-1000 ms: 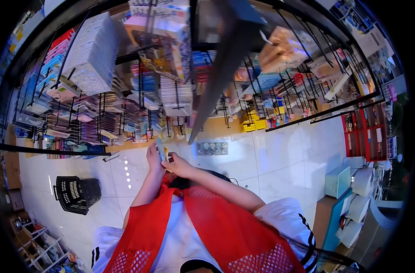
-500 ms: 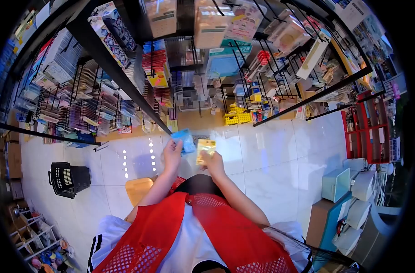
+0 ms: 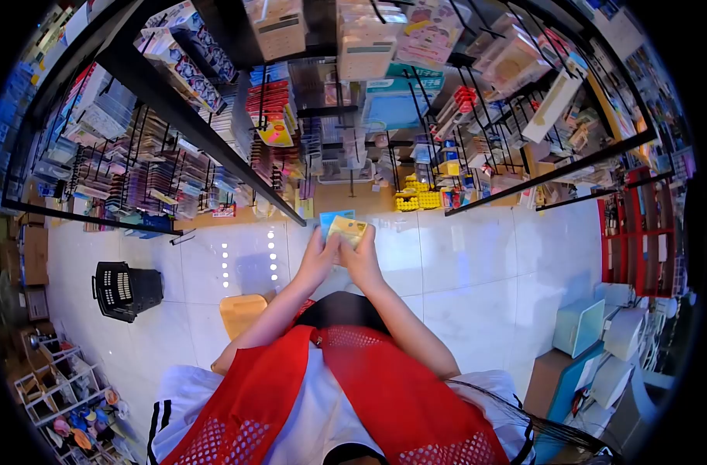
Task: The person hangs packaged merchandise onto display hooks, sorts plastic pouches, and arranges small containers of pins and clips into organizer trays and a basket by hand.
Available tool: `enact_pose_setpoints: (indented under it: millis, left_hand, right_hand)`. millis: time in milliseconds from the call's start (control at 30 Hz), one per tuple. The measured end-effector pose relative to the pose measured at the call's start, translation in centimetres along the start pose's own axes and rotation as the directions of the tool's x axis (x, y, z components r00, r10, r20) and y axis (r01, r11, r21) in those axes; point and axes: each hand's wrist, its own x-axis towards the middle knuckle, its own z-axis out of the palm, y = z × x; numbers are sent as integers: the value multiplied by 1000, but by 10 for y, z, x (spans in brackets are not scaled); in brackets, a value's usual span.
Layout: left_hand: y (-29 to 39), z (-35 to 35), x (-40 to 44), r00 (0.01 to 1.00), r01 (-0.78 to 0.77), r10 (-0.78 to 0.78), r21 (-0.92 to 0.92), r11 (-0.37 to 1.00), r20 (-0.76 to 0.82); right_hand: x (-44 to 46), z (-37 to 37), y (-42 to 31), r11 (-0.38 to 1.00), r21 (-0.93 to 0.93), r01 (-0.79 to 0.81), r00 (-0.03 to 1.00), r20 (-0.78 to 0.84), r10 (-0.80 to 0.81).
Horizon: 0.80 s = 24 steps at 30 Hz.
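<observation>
"Grip first: how does it stand?"

"Right hand (image 3: 361,253) at the near right edge of the yellow packet (image 3: 349,227), fingers curled in close and holding it. The left hand (image 3: 318,254) sits just left of that packet, fingers bent about the near side of the blue packet (image 3: 335,218), which shows partly behind the yellow one. I cannot tell whether the hands touch, or how tightly each finger presses."

"So how would you handle them well?"

"Lightly, in my judgement: pinch only the near edges, since such thin packets could crease. Thumbs low, so they hide less of the front. Fanning the yellow one slightly rightward would bare more of the blue."

"Anything beyond to mind?"

"A black rack post (image 3: 206,132) slants down to end just left of the yellow packet; I'd turn the wrists inward, clear of it. Farther off, beyond and to its right, are yellow boxes (image 3: 418,198); beyond and to its left, hanging red packs (image 3: 270,101)."
</observation>
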Motion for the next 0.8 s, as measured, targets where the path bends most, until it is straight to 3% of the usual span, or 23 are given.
enact_pose_setpoints:
  millis: [100, 200, 300, 433, 467, 567, 600, 667, 800]
  left_hand:
    - [7, -6, 18, 1000, -24, 24, 2, 1000, 12]
    - [14, -10, 37, 999, -25, 24, 12, 1000, 48]
    - [15, -16, 56, 999, 2, -5, 80, 997, 35]
    - [21, -23, 84, 998, 13, -1, 175, 985, -67]
    - [24, -25, 94, 996, 28, -11, 190, 981, -87]
    - [17, -14, 135, 966, -193, 199, 52, 980, -167]
    - [23, -11, 144, 968, -176, 173, 1, 984, -182]
    - [44, -5, 159, 969, -147, 123, -102, 984, -215]
    - [37, 1, 187, 951, -185, 160, -73, 980, -264]
  right_hand:
    - [15, 19, -2, 963, -2, 270, 944, -194, -266]
    - [41, 12, -7, 987, 64, 148, 974, -184, -134]
    - [62, 12, -29, 994, 88, -64, 996, -62, 70]
    - [103, 11, -34, 996, -12, 88, 985, -147, -89]
    - [111, 11, -41, 998, 18, 68, 987, -144, -64]
    - [140, 6, -55, 959, -215, 184, 969, -126, -214]
    - [151, 4, -55, 969, -165, 182, 970, -133, -205]
    - [167, 1, -64, 939, -282, 198, 963, -122, -240]
    - [192, -3, -82, 877, -356, 322, 924, -85, -374]
